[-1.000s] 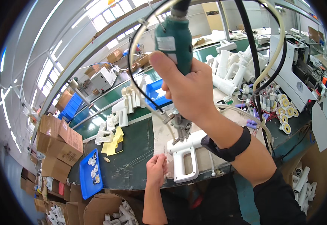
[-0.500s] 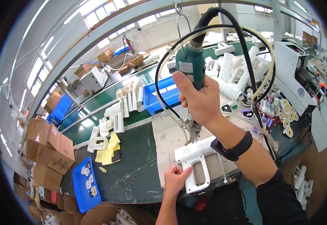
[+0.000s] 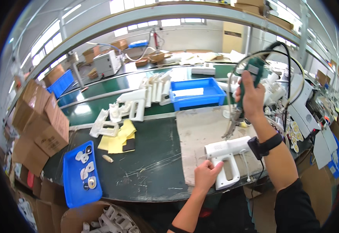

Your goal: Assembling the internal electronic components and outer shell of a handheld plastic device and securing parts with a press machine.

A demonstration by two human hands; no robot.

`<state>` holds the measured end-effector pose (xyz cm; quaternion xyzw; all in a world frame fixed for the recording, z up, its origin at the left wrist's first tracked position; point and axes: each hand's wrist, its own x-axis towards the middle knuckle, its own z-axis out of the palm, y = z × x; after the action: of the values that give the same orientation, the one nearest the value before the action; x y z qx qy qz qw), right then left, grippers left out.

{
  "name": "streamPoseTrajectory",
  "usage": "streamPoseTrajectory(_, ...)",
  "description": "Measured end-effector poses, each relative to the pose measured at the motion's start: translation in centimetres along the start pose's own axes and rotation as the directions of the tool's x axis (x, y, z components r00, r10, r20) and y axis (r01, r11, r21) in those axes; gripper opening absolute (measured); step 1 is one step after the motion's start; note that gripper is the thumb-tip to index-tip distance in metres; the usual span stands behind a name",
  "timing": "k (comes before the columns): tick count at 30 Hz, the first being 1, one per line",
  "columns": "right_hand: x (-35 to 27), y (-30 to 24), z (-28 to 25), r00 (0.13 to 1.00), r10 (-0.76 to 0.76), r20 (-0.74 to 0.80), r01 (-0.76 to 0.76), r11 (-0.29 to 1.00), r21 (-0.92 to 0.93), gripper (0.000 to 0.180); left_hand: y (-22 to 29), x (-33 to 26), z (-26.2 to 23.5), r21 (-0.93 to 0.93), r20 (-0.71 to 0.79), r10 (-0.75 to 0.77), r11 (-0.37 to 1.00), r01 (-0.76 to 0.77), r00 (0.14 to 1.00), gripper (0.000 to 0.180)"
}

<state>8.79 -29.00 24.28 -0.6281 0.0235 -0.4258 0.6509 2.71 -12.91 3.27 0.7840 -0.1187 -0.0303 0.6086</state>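
My right hand (image 3: 252,95) is wrapped round a green electric screwdriver (image 3: 255,66), which leans to the right with its metal nose (image 3: 235,119) pointing down. The tip is just above and behind a white gun-shaped plastic housing (image 3: 226,148); I cannot tell whether they touch. This housing lies on its side on a beige mat (image 3: 194,126) at the bench's front edge. My left hand (image 3: 206,174) holds its looped handle, thumb pressed on the handle's near side. A short white cord (image 3: 246,165) hangs from the housing beside the handle.
A blue tray (image 3: 73,192) with small white parts lies left; yellow sheets (image 3: 117,140) and white housing shells (image 3: 136,110) stand nearer the middle. Behind the mat is another blue tray (image 3: 196,103). Cardboard boxes (image 3: 47,134) flank the left; wired parts (image 3: 293,132) crowd the right.
The view has swung left, so the bench appears further right. The screwdriver has tipped from near upright to leaning right, with my right hand still round it. My left hand stays on the housing's handle.
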Motion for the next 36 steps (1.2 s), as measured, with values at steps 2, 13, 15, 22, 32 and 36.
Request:
streamPoseTrajectory(2,-0.3,-0.2,0.2,1.000,-0.012,-0.010,0.012,1.000,-0.009,0.042,0.1,-0.1,-0.4,0.009,-0.006,-0.008,1.000,0.008,1.000,0.046)
streamPoseTrajectory(13,-0.7,-0.2,1.1,0.996,-0.036,-0.076,0.030,0.996,-0.079,0.044,0.4,-0.3,-0.4,-0.034,0.012,-0.020,0.999,0.021,1.000,0.048)
streamPoseTrajectory(15,-0.5,-0.4,1.0,0.997,-0.057,-0.052,0.054,0.997,-0.056,0.045,0.5,-0.3,-0.1,-0.073,-0.020,0.000,0.997,-0.001,1.000,0.046)
streamPoseTrajectory(22,-0.9,-0.5,1.2,0.997,-0.064,-0.038,0.060,0.994,-0.096,0.043,0.1,-0.1,0.0,-0.093,-0.046,0.023,0.995,-0.028,0.999,0.044)
streamPoseTrajectory(32,-0.4,-1.1,-0.4,1.000,-0.002,-0.001,0.002,0.999,-0.045,0.044,0.4,-0.4,-0.1,-0.076,-0.054,0.007,0.997,-0.011,0.999,0.044)
streamPoseTrajectory(36,0.5,-1.2,-0.7,0.998,0.045,0.033,-0.044,0.998,-0.033,0.040,-0.2,-0.1,0.2,-0.069,-0.051,-0.005,0.998,0.002,0.999,0.044)
